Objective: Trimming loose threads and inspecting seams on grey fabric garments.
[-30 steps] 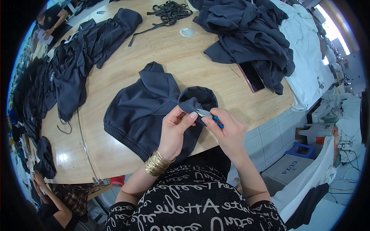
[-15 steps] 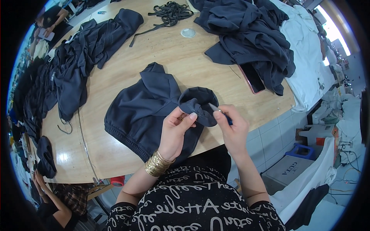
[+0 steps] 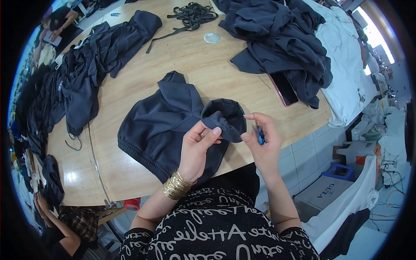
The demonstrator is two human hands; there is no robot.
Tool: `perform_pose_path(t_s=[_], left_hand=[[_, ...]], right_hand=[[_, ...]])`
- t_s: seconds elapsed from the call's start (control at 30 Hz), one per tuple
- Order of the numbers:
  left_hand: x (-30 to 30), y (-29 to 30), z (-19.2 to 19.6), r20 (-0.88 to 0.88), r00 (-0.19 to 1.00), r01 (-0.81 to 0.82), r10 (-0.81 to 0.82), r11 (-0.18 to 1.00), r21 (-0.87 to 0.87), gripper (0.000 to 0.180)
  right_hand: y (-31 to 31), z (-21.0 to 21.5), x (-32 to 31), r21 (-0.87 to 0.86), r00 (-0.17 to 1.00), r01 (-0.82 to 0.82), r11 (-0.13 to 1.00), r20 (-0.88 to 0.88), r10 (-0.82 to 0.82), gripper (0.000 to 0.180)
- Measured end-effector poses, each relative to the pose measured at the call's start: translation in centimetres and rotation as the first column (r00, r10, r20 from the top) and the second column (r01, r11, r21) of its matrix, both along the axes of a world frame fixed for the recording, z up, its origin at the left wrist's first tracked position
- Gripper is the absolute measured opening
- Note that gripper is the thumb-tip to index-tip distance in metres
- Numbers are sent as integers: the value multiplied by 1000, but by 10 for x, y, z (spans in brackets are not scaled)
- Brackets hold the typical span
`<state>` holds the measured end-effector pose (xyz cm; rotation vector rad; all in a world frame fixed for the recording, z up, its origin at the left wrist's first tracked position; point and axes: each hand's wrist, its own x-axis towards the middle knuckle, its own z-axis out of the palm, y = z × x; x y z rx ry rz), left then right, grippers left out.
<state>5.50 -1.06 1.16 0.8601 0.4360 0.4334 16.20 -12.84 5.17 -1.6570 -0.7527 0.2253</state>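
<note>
A pair of dark navy shorts (image 3: 160, 112) lies on the table in front of me, its gathered elastic waistband toward the lower left. One leg opening (image 3: 234, 111) is raised and held apart, showing its inside. My left hand (image 3: 198, 145) pinches the hem of that opening between thumb and fingers. Just right of the hem is my right hand (image 3: 265, 141), thumb and index finger spread beside the cloth. Its other fingers curl round a small blue-handled tool (image 3: 261, 136), apparently thread snips. The tool's tip is hidden.
Dark garments are heaped at the left (image 3: 82, 78) and far right (image 3: 281, 43). A phone (image 3: 284, 89) lies near the right pile. Dark cords (image 3: 193, 15) and a round clear disc (image 3: 212, 38) lie farther back. Another person's hands (image 3: 42, 208) are at lower left.
My right hand has drawn the tool back from the leg opening into its palm, and its thumb and index finger have spread apart. My left hand and the shorts are nearly still.
</note>
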Motion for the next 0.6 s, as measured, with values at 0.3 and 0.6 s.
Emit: perform_pose_path(t_s=[0.3,0.6], left_hand=[[2,-4,5,-12,1000,-7,7,999,49,12],[2,-4,0,-18,1000,-10,12,998,69,12]], right_hand=[[10,-10,-3,19,994,94,995,-54,-93,13],[6,-5,1,-42,992,7,999,-124,-12,8]])
